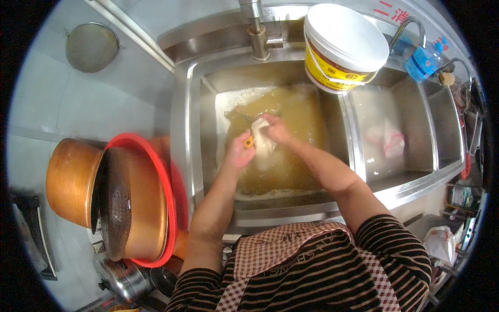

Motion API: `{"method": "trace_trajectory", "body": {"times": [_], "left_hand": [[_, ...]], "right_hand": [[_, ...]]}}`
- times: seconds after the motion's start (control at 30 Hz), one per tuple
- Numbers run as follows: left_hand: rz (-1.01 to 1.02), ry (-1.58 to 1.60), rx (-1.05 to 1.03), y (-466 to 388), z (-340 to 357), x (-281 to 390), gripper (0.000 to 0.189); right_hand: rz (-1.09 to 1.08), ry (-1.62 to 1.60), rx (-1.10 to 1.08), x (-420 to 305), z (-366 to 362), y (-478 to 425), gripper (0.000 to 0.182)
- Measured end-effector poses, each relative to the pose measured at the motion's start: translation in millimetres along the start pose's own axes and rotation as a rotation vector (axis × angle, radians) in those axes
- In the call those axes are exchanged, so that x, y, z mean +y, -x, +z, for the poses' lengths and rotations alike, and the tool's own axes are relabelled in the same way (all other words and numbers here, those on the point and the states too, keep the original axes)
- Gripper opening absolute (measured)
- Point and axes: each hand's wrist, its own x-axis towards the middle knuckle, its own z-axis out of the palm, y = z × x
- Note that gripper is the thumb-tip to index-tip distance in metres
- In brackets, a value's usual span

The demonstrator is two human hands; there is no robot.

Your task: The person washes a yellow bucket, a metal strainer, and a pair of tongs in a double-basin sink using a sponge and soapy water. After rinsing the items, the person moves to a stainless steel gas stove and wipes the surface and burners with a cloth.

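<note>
Over the large sink basin, my left hand (241, 150) is closed around the yellow handle (248, 142) of a tool. A thin dark metal part near the fingers points up and left; whether it belongs to that tool I cannot tell. Beside it, my right hand (275, 128) grips the upper end of a pale, wet, soft-looking item (263, 142), whose exact kind is unclear. That item hangs between both hands, its lower end near the water. Murky yellow-brown water (296, 156) with some foam at its borders lies in the stainless steel sink (275, 210) below.
A white plastic bucket (339, 74) stands on the sink's back right rim, by the faucet (258, 43). The right basin (415, 128) holds cloudy water and a pale bag. A blue-labelled bottle (423, 62) is behind it. Left are large copper-coloured pots (74, 183) and a red tub (169, 195).
</note>
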Motion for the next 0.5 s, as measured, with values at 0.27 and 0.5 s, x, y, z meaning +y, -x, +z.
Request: {"method": "trace_trajectory", "body": {"times": [0.27,0.5], "left_hand": [[-0.216,-0.325,-0.302,-25,20,-4,0.038],[-0.320,-0.699,-0.066,-51,56,-44,0.019]], "right_hand": [[0.146,0.505,0.511,111,-77,-44,0.047],[-0.050,0.596,0.672,101,-69,-18,0.048]]}}
